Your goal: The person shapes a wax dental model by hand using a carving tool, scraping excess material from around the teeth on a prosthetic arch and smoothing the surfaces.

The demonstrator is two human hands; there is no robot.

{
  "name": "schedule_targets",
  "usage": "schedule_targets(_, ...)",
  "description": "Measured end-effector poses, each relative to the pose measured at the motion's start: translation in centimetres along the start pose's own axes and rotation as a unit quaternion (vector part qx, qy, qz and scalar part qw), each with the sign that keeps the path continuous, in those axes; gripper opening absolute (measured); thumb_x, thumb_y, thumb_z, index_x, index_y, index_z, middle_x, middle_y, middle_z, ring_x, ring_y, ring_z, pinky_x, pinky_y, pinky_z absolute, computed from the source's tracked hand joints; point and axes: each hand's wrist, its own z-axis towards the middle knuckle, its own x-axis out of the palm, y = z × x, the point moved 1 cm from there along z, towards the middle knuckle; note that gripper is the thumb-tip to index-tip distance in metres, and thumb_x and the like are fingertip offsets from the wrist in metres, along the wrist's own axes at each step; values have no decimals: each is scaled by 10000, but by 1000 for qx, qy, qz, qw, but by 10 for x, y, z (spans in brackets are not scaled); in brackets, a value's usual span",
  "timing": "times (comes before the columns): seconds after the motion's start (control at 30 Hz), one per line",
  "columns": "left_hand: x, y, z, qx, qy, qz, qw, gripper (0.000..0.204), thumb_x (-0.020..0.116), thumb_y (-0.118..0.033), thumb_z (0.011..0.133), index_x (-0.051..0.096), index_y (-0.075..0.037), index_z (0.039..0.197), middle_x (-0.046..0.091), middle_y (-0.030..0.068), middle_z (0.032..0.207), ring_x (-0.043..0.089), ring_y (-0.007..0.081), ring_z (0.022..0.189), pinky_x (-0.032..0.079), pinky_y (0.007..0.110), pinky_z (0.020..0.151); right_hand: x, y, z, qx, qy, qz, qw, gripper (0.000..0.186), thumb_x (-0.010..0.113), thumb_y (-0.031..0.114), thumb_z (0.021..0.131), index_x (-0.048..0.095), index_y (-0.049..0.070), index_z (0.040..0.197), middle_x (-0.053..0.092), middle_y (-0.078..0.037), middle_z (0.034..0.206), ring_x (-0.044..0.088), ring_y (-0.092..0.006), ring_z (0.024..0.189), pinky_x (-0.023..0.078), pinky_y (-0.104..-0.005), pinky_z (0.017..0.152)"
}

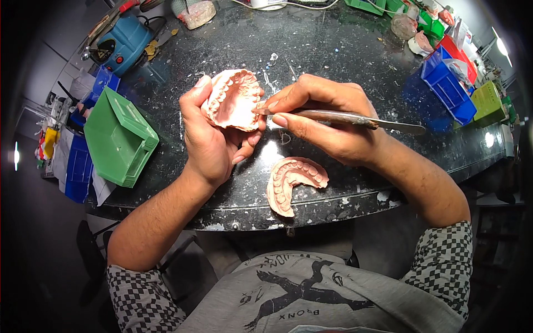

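Observation:
My left hand (208,136) is closed around a pale pink plaster dental cast (236,102), an upper arch with its teeth facing up. Thumb and fingers grip the cast by its outer edges. In my right hand (330,119) a plaster knife (344,117) with a brown handle is pinched like a pen. Its short tip touches or nearly touches the teeth on the cast's right side, and the broad metal blade sticks out behind toward the right. A second pink cast (286,183), a horseshoe-shaped lower arch, lies on the bench near the front edge.
The black bench (183,50) is speckled with plaster bits. On the left are an empty green bin (119,139) and a blue machine (122,44). Blue bins (447,86) and a yellow-green box (488,102) line the right. Another plaster piece (198,15) sits at the back.

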Motion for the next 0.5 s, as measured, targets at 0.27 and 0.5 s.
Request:
schedule_targets(0.27, 1, -6, 1, 7, -15, 0, 1000, 746, 232, -637, 952, 602, -13, 1126, 647, 126, 771, 562, 191, 543, 353, 267, 356, 2, -3, 1, -44, -3, -13, 999, 120, 687, 117, 920, 675, 16, 983, 730, -89, 902, 727, -166, 807, 561, -291, 701)
schedule_targets(0.5, 3, -16, 1, -22, 62, -91, 994, 842, 215, -691, 920, 605, 23, 1135, 648, 134, 786, 535, 182, 526, 323, 248, 345, 1, 10, 0, -81, -26, 134, 987, 130, 647, -13, 927, 631, -53, 1050, 657, -159, 1099, 685, -192, 1006, 571, -321, 924)
